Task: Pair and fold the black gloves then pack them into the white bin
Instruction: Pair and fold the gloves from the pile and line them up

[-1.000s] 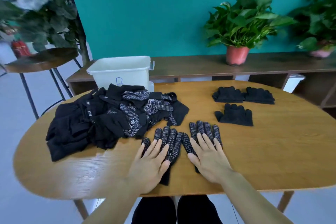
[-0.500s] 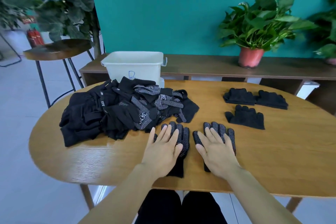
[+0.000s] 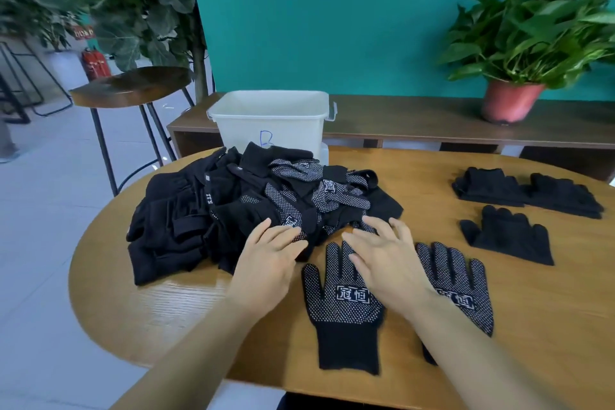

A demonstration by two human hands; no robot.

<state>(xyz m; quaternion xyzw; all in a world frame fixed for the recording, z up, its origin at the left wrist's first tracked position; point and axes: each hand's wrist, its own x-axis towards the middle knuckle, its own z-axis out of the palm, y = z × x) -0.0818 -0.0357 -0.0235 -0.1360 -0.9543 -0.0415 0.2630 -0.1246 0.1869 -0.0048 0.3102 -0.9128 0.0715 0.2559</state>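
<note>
Both hands have left the two dotted gloves they were pressing flat and have gone forward to the pile. The view has swung too, so the bin now sits nearer the middle.

The left hand point(image 3: 266, 266) has straight, slightly parted fingers. Their tips touch the near edge of the pile point(image 3: 199, 220), and the hand holds nothing. The right hand point(image 3: 389, 263) is above the table point(image 3: 549, 326) with its fingers spread wide and their tips by the pile's right edge. I cannot tell whether they touch cloth, and the hand grips nothing. It hangs over the gap between the two gloves and hides some fingertips of the left glove point(image 3: 346, 316). That glove lies flat, dotted side up, cuff toward the person, with a white printed label on its palm. The right glove point(image 3: 462, 280) lies just beside it the same way up, partly hidden by the right wrist and forearm.

The pile is a loose heap of black gloves, some of them dotted, on the left half of the table. The bin point(image 3: 269, 123), white with a blue letter B on its front, stands right behind the pile at the table's far edge.

Three folded bundles lie on the right side. The back bundles point(image 3: 489, 188) sit side by side and touch, and the third bundle point(image 3: 509, 236) lies nearer, apart from them. A low shelf point(image 3: 416, 123) behind the table bears a potted plant point(image 3: 512, 103), and a stool point(image 3: 133, 86) stands at the left.
</note>
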